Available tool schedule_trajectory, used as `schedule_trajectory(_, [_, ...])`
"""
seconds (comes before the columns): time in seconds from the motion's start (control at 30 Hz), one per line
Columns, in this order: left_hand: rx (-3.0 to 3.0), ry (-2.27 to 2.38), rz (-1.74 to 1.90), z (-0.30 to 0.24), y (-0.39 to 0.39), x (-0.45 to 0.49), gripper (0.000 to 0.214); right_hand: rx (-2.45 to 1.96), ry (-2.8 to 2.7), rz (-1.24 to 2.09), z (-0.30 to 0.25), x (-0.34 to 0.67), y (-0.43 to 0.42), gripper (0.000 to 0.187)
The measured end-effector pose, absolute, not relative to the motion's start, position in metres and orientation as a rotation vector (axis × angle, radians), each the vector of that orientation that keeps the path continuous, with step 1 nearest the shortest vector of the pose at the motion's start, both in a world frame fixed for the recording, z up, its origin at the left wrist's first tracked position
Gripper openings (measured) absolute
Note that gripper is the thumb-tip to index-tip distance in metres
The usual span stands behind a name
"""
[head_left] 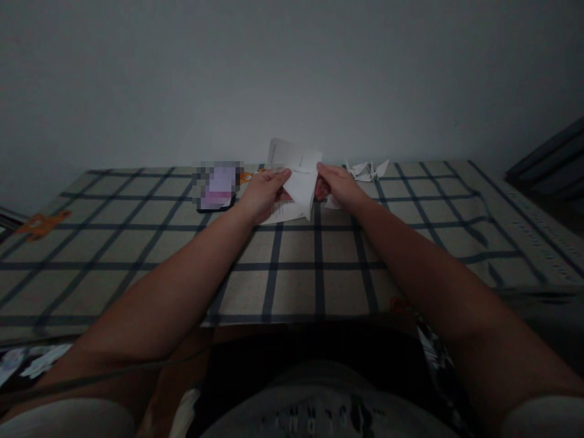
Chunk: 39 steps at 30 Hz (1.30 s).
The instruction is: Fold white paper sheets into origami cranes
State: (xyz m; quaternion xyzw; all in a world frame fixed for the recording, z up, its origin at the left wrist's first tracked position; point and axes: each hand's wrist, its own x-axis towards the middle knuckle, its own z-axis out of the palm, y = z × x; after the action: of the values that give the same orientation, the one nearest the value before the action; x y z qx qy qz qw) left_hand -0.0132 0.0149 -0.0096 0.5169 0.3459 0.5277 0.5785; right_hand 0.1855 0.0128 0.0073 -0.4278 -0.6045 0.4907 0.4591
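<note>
Between my hands is a folded sheet of white paper [302, 182], held up above the table with some faint print on its upper part. My left hand [263, 193] pinches its left side, thumb on top. At its right edge my right hand [336, 184] is closed, with thumb and forefinger on the paper. Another pale sheet [287, 213] shows below the held paper; whether the two are joined I cannot tell. Just right of my right hand lie folded paper cranes [367, 170].
A checked tablecloth [292, 292] with dark blue lines covers the table, which meets a plain wall [292, 73]. Left of my left hand lies a phone [219, 187], its screen blurred out. A dark slatted object [552, 170] stands at the far right.
</note>
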Motion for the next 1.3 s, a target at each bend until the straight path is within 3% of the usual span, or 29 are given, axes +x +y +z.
schedule_trajectory(0.53, [1.196, 0.817, 1.17, -0.007, 0.0121, -0.0114, 0.043, -1.114, -1.542, 1.023, 0.0161, 0.1873, 0.0045, 0.043])
schedule_trajectory(1.3, [1.165, 0.838, 1.099, -0.0027, 0.0045, -0.0078, 0.03, -1.099, -1.502, 0.924, 0.0097, 0.1894, 0.0102, 0.044])
